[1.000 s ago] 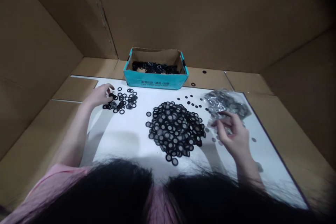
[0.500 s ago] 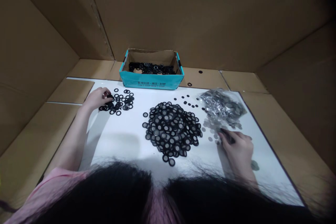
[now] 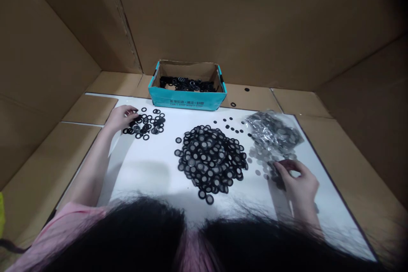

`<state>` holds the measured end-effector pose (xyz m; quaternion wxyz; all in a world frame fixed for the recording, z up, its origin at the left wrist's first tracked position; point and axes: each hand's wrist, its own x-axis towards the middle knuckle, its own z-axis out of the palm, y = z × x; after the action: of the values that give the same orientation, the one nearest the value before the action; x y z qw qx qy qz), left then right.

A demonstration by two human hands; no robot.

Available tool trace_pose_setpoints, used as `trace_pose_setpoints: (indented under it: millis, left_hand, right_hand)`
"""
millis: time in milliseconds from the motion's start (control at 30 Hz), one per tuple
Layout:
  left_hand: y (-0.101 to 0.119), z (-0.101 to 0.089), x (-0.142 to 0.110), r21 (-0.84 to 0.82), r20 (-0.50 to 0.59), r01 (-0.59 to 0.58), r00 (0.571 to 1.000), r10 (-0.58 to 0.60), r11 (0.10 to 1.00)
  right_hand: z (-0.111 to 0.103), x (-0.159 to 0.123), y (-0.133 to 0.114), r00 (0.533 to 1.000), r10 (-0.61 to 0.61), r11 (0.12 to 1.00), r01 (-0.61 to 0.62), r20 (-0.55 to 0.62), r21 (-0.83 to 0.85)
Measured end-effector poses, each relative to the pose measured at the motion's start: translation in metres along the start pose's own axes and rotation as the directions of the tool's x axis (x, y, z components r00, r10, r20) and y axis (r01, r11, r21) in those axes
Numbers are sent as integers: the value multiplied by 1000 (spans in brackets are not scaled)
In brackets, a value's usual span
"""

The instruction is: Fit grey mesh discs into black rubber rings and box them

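Observation:
On the left of the white board, my left hand (image 3: 121, 118) bends over a loose group of black rings (image 3: 145, 137), with thumb and finger closing on a black ring at the group's upper left edge. At the right, my right hand (image 3: 299, 180) has thumb and forefinger pinched together over scattered grey discs (image 3: 258, 172). Whatever is in that pinch is too small to make out. Between the hands lies a large heap of black rings with grey centres (image 3: 204, 157). A clear plastic bag (image 3: 274, 129) of grey discs lies just beyond my right hand.
A turquoise open box (image 3: 188, 98) holding black rings stands at the back. Several small black discs (image 3: 232, 129) lie between heap and bag. One black ring (image 3: 233, 104) and a black disc (image 3: 247, 89) rest on the cardboard behind. Cardboard walls (image 3: 223, 21) enclose the white board (image 3: 143, 178).
My right hand has shifted slightly right, its fingers now arched with a gap behind the pinch. The left hand stays at the rings, fingertips slightly higher. The whole view has shifted a little.

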<state>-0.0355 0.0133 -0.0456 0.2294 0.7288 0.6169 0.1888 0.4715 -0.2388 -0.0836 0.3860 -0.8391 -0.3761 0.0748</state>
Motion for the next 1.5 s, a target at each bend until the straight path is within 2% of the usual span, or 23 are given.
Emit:
trace_pose_setpoints:
  millis: [100, 167, 300, 400, 467, 567, 667, 767, 933, 1133, 1200, 1300, 1400, 1500]
  left_hand:
    - [10, -5, -3, -61, -56, 2, 998, -5, 998]
    - [25, -6, -8, -139, -56, -7, 998, -1, 990]
    - [76, -6, -22, -348, 44, -81, 994, 102, 934]
    - [122, -6, -34, -472, 157, -125, 962, 223, 873]
    - [148, -6, -41, -551, 205, -143, 932, 299, 822]
    - [178, -5, -50, -760, 278, -123, 826, 490, 638]
    - [194, -4, -58, -832, 295, -93, 759, 580, 546]
    - [200, -3, -63, -854, 282, -88, 751, 597, 514]
    - [200, -3, -65, -852, 295, -73, 750, 591, 518]
    - [202, -4, -65, -862, 278, -76, 756, 592, 502]
    - [203, -4, -66, -866, 261, -94, 753, 604, 491]
    - [203, -6, -66, -859, 248, -123, 749, 614, 497]
    - [203, -7, -66, -832, 226, -178, 756, 614, 525]
    - [204, -6, -66, -806, 208, -220, 764, 611, 550]
  right_hand:
    - [-5, 0, -14, 1000, 4, 998, -2, -28, 65]
    - [-5, -1, -30, 1000, -16, 990, 20, -26, 138]
    - [5, -7, -76, 991, -124, 947, 102, 52, 303]
    - [17, -18, -123, 949, -268, 883, 173, 166, 436]
    - [22, -28, -156, 896, -400, 800, 238, 193, 550]
    - [24, -41, -199, 826, -533, 683, 292, 183, 670]
    - [23, -48, -223, 800, -579, 618, 304, 158, 724]
    - [23, -49, -229, 807, -577, 603, 320, 123, 731]
    - [26, -47, -228, 833, -544, 628, 328, 97, 705]
    - [31, -48, -232, 823, -560, 626, 348, 92, 697]
    - [31, -47, -233, 789, -604, 628, 385, 112, 677]
    - [30, -44, -234, 687, -708, 622, 499, 162, 603]
    - [29, -42, -236, 594, -785, 578, 602, 174, 551]
    - [30, -40, -236, 563, -809, 550, 624, 169, 556]
